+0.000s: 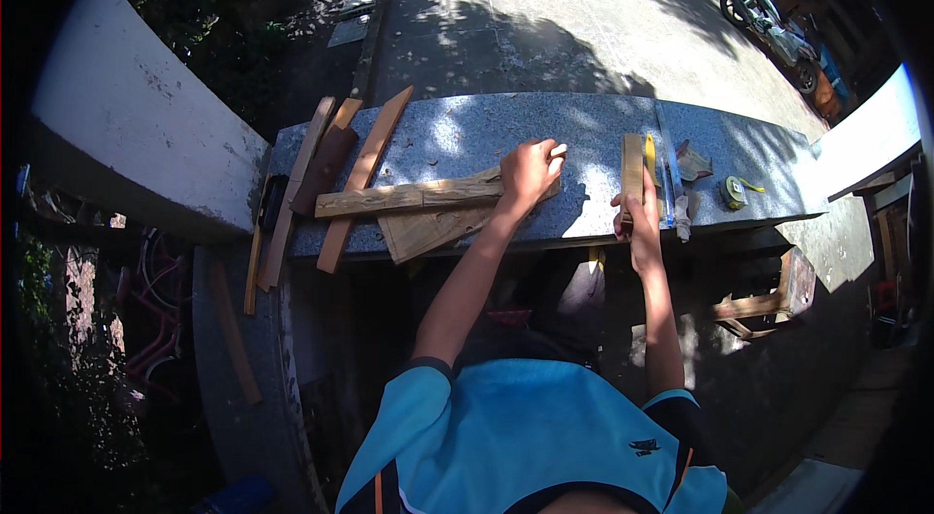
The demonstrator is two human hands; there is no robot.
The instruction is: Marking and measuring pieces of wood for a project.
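Observation:
My left hand (pixel 530 171) is closed around a short pale stick (pixel 558 151), whose end pokes out past the fingers. It is above the right end of a long rough wooden strip (pixel 409 198), which lies across a wider flat board (pixel 428 233). My right hand (pixel 637 214) grips the near end of a straight wooden piece (pixel 632 161) that points away from me. Just right of that piece is a yellow tool (pixel 650 156), partly hidden; its kind is unclear. A blue strip (pixel 669 178) runs alongside, near a crumpled whitish scrap (pixel 682 219).
Several wooden strips (pixel 365 178) lean across the left of the speckled stone counter (pixel 467 125). A tape measure (pixel 735 192) sits toward the right end. White pillars (pixel 146 115) flank both sides. Below the counter at right stands a wooden frame (pixel 778 295); a motorbike (pixel 773 28) is parked beyond.

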